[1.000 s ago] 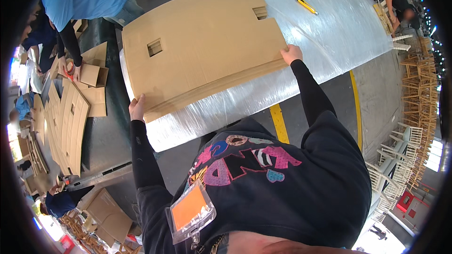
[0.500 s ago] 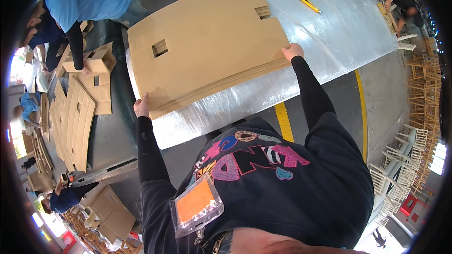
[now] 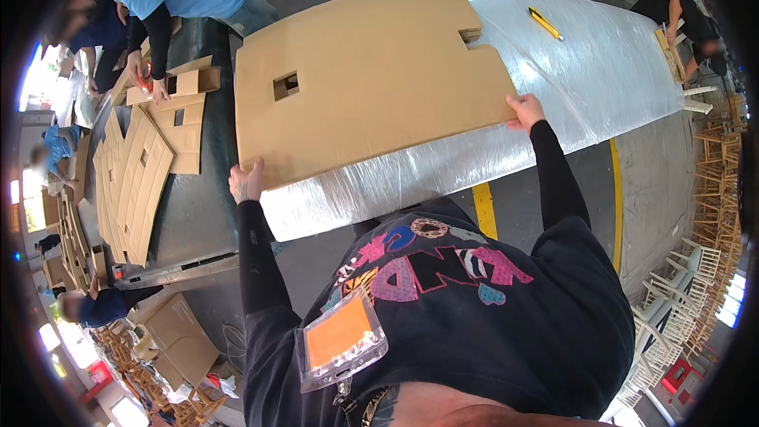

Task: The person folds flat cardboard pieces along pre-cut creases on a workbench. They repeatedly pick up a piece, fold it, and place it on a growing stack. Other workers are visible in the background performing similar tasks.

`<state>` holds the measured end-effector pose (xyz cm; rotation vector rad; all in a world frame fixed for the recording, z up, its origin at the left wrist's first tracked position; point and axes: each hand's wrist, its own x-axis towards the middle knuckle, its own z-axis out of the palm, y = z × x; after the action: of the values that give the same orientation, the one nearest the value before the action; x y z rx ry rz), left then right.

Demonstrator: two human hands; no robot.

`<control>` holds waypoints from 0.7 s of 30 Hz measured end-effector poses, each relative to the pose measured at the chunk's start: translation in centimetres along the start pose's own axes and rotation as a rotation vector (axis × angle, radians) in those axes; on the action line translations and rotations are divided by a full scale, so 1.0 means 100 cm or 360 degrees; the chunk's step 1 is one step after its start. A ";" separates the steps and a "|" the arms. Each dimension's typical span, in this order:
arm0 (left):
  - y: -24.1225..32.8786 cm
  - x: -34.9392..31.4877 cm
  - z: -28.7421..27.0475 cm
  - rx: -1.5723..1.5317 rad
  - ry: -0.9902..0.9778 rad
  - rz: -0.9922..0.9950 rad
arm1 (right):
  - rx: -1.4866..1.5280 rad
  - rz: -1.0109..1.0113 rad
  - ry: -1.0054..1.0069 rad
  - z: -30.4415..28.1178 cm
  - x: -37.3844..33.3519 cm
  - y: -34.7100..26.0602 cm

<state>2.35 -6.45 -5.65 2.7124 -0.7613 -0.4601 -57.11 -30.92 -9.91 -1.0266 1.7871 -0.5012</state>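
I see a notched cardboard sheet [image 3: 371,79] over a film-wrapped counter [image 3: 601,71], my left hand [image 3: 247,182] and right hand [image 3: 526,113] pinching its near corners between fingers [image 3: 517,103]. Right of the sheet lies a yellow cutter [image 3: 546,24]; left, cut cardboard pieces [image 3: 154,146].

Cardboard [image 3: 371,87] is covering the left of the desk [image 3: 609,79]; right of the cardboard a cutter [image 3: 545,23] is lying; chairs [image 3: 715,170] are standing farther right.
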 end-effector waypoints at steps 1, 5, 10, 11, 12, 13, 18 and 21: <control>-0.012 -0.010 -0.005 0.0012 0.0055 -0.0019 | 0.0218 0.0066 -0.0167 0.003 -0.011 0.009; -0.030 -0.063 0.014 0.0083 0.0207 0.0528 | 0.0198 0.0192 -0.0231 -0.011 -0.031 0.036; 0.016 -0.121 0.055 0.0746 0.0019 0.1774 | 0.0219 0.0245 -0.0315 -0.015 -0.032 0.042; 0.021 -0.117 0.067 0.0648 0.0229 0.1819 | 0.0188 0.0209 -0.0279 -0.013 -0.033 0.038; 0.027 -0.112 0.073 0.0683 0.0175 0.1789 | 0.0160 0.0178 -0.0221 -0.014 -0.034 0.039; 0.033 -0.108 0.077 0.0714 0.0119 0.1761 | 0.0131 0.0149 -0.0158 -0.017 -0.036 0.039; 0.025 -0.105 0.079 0.0726 0.0329 0.1785 | -0.1442 -0.1318 0.0645 0.037 -0.088 0.024; 0.036 -0.110 0.074 0.0657 0.0349 0.1825 | -0.1511 -0.1791 0.0110 0.077 -0.133 0.013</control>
<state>-10.94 -4.81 -8.61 2.0376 -2.2469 0.2891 -48.55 -18.42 -6.98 -2.7257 1.3170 -0.2996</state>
